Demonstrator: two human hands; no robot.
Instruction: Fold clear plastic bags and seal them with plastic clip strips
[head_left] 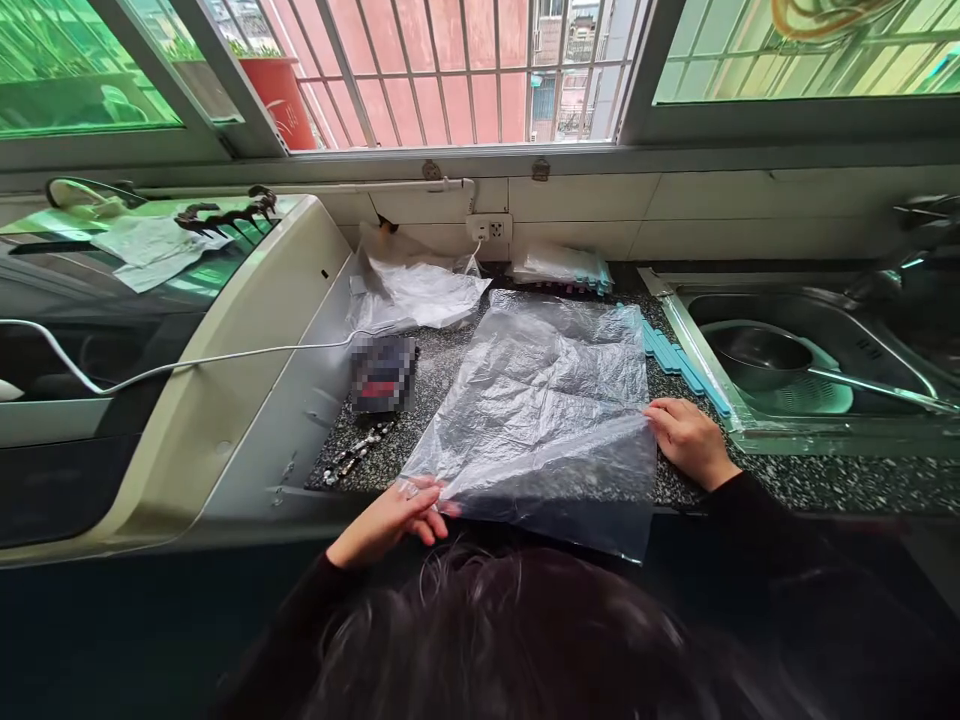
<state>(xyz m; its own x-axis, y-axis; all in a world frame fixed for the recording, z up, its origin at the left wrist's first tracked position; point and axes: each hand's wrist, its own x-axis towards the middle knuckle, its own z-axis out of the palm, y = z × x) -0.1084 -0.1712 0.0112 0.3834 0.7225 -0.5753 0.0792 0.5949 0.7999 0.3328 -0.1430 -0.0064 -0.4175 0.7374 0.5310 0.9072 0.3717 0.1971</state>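
A large, wrinkled clear plastic bag (pixel 547 370) lies across the speckled black counter. Its near part is folded over, and one loose flap hangs past the counter's front edge. My left hand (pixel 397 515) pinches the bag's near left corner between thumb and fingers. At the bag's right edge, my right hand (pixel 690 440) is closed on the plastic with its fingertips. Several light-blue plastic strips (pixel 679 360) lie fanned out beside the bag's right side. Behind it rests a stack of clear packets (pixel 562 265) with blue and purple edges.
To the right is a metal sink (pixel 862 340) holding a dark pan (pixel 761 348). A cream appliance (pixel 217 400) stands left, with a white cable (pixel 247 352) across it. A blurred dark box (pixel 382 375), a beaded strand (pixel 356 455) and crumpled plastic (pixel 420 285) are on the counter.
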